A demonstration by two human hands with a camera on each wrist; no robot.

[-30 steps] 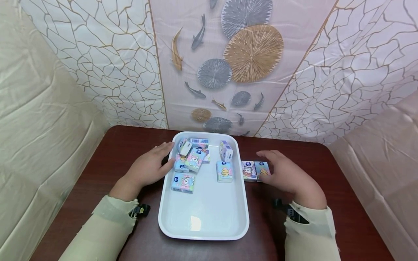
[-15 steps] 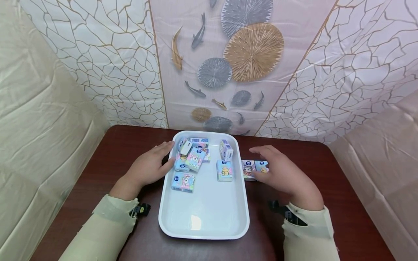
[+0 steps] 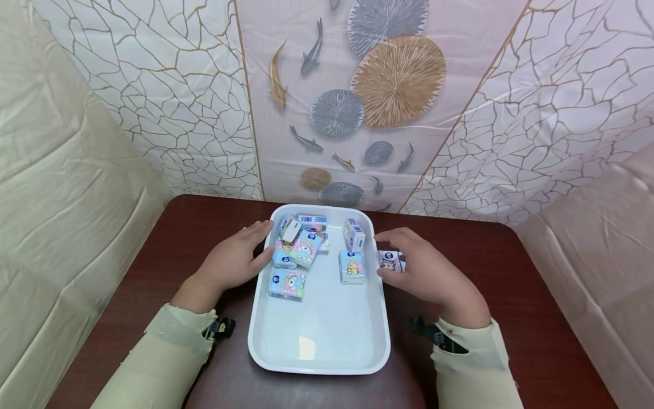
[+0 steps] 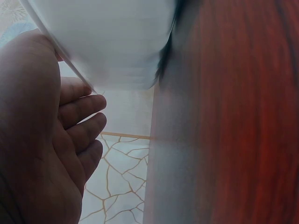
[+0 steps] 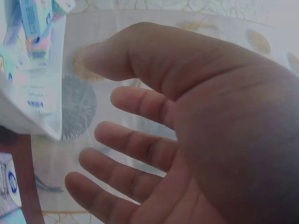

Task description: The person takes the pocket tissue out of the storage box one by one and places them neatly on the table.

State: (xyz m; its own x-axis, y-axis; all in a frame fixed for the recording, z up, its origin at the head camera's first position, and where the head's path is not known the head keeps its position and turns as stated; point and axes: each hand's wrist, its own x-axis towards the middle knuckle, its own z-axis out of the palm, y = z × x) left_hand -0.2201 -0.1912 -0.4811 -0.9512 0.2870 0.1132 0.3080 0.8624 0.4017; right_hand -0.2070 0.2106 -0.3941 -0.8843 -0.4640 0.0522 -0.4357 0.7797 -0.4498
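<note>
A white tray (image 3: 327,341) holds several small pastel packs with cartoon prints, like pocket tissue packs. One pack (image 3: 286,285) lies at the tray's left, near a jumbled pile (image 3: 305,248); another pack (image 3: 352,267) lies flat at the right, below a pack standing on edge (image 3: 353,234). My left hand (image 3: 230,261) rests on the tray's left rim with relaxed fingers, seen touching the edge in the left wrist view. Just outside the right rim, my right hand (image 3: 429,272) hovers with fingers spread and nothing in it. Beneath it, packs (image 3: 390,261) on the table are partly hidden.
The tray stands on a dark red-brown table (image 3: 536,318). Behind it rises a patterned cloth backdrop (image 3: 327,159) with fish and round leaf shapes. Beige cloth walls (image 3: 76,199) close in both sides.
My right hand has moved left, from over the outer table pack to the tray's right rim, covering more of the packs there. My left hand, the tray and its packs have stayed put.
</note>
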